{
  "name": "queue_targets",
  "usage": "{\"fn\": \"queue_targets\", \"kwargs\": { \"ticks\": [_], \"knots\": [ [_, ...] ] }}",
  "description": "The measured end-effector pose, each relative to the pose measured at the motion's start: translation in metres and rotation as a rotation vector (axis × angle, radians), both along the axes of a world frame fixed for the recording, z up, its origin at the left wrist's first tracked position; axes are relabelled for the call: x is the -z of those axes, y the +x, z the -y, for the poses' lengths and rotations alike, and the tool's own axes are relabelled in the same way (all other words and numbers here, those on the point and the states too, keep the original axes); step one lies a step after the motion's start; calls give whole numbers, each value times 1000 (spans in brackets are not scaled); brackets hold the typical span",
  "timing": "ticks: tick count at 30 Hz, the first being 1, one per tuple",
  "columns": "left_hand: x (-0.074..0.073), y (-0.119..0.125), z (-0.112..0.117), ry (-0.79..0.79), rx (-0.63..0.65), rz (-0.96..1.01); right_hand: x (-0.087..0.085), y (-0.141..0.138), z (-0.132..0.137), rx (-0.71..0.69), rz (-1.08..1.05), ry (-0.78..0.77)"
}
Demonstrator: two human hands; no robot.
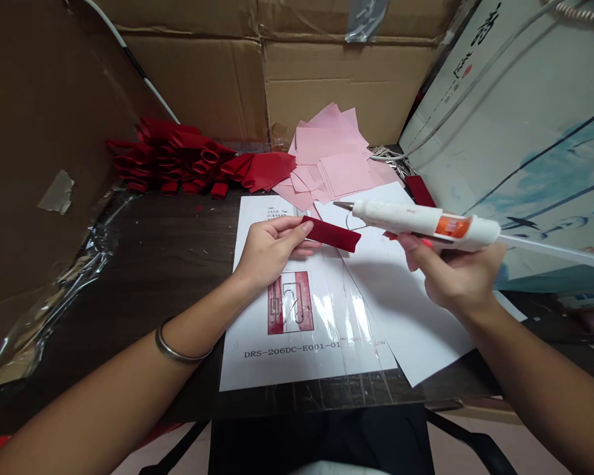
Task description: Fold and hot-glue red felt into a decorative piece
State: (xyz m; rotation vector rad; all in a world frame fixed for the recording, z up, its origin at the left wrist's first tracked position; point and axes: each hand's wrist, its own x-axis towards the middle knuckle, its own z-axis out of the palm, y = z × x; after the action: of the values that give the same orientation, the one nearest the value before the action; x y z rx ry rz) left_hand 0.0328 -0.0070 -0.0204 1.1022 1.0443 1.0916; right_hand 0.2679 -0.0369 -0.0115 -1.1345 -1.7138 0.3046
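One short strip of dark red velvet-like fabric [330,234] sits pinched in my left hand [272,254], held flat in the air above the papers, my fingers [290,225] together on its end with the thumb on top. My right hand [455,277] is closed around a white hot glue gun [416,223], its metal nozzle [343,206] pointing at the strip but well apart from it, with a long clear glue stick [554,254] trailing from the back. I can't tell whether the strip has any glue on it.

Beneath my hands lies a plastic-covered printed sheet [297,356] with a red-and-white diagram, overlapping loose white paper [406,316]. Many red folded fabric pieces [173,161] are already heaped at the back, several curled into loops, while this strip remains flat. A loose stack of pale pink paper squares [327,155] sits beside them.

The papers run close to the near edge of the dark wooden surface [148,264], and the white sheet's corner hangs past it. Open surface lies to my left, up to a brown cardboard wall [44,99] and crumpled clear plastic [64,290]. On my right, the glue stick nearly reaches a printed white box [515,132].
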Motion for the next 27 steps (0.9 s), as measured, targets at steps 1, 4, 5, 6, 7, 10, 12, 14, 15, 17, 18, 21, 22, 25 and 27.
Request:
{"fn": "queue_targets", "kwargs": {
  "ticks": [1, 4, 5, 6, 7, 10, 12, 14, 15, 17, 18, 21, 22, 25, 27],
  "knots": [
    [0, 0, 0, 8, -10, -8, -1, -1, 0, 27, -51, -28],
    [0, -1, -1, 30, -32, -24, -6, -2, -4, 121, -130, -122],
    [0, -2, -1, 31, -36, -27, -6, -2, -7, 148, -118, -171],
    [1, -2, -2, 29, -40, -28, -5, 0, -11, 178, -101, -216],
    [1, -2, -2, 27, -47, -28, -4, 1, -14, 206, -87, -253],
    [1, -2, -4, 27, -76, -27, 5, 8, -27, 290, -36, -319],
    [2, -3, -5, 23, -86, -29, 13, 13, -34, 349, 4, -331],
    [2, -3, -6, 12, -74, -31, 21, 17, -40, 367, 41, -309],
    [3, -3, -7, 7, -62, -30, 24, 18, -42, 354, 55, -285],
    [3, -4, -6, 5, -32, -19, 29, 20, -46, 318, 66, -230],
    [3, -4, -6, 6, -16, -11, 30, 21, -47, 310, 70, -213],
    [3, -3, -5, 8, 6, 5, 31, 21, -48, 353, 95, -251],
    [2, -3, -4, 8, 4, 5, 30, 21, -48, 369, 110, -283],
    [0, -2, -3, 9, -20, 15, 29, 24, -47, 384, 146, -337],
    [-1, -2, -2, 11, -29, 18, 29, 27, -47, 377, 204, -297]
  ]
}}
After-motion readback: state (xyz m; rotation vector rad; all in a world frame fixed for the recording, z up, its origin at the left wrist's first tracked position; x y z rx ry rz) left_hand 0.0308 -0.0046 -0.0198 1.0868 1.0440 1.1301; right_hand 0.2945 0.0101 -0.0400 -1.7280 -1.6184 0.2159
